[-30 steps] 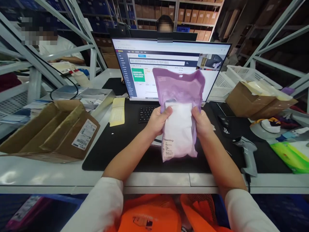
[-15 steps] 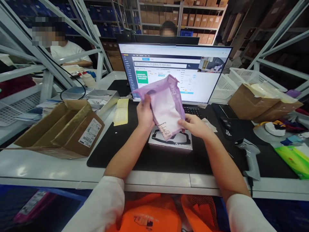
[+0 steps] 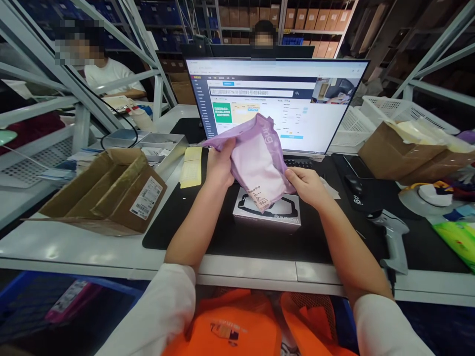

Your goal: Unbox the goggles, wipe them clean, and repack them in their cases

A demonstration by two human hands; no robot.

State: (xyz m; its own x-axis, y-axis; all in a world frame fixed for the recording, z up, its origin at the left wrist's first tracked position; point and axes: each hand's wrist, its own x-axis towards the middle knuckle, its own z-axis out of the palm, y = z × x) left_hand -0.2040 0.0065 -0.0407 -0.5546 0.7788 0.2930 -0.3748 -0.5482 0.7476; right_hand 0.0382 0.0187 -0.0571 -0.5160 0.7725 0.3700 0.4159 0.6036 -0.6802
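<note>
A purple plastic bag (image 3: 256,160) with something white inside and printed lettering is held up above the desk mat. My left hand (image 3: 219,168) is closed on its left side, thumb on top. Pinched at the bag's right edge are the fingers of my right hand (image 3: 305,184). Under the bag, a silver-grey box (image 3: 266,217) with a dark outline picture lies on the black mat (image 3: 218,243); the bag's lower corner overlaps it in view. I cannot make out what the white item in the bag is.
Behind the bag stands a lit monitor (image 3: 222,91). An opened cardboard box (image 3: 122,198) is at left, near yellow label sheets (image 3: 191,168). At right are a barcode scanner (image 3: 394,240), a mouse (image 3: 353,184) and a cardboard box (image 3: 393,155). Two people sit beyond.
My right hand has shifted slightly right along the bag's edge, and the bag looks more spread. The view has moved a little. Part of the screen now shows a yellowish panel.
</note>
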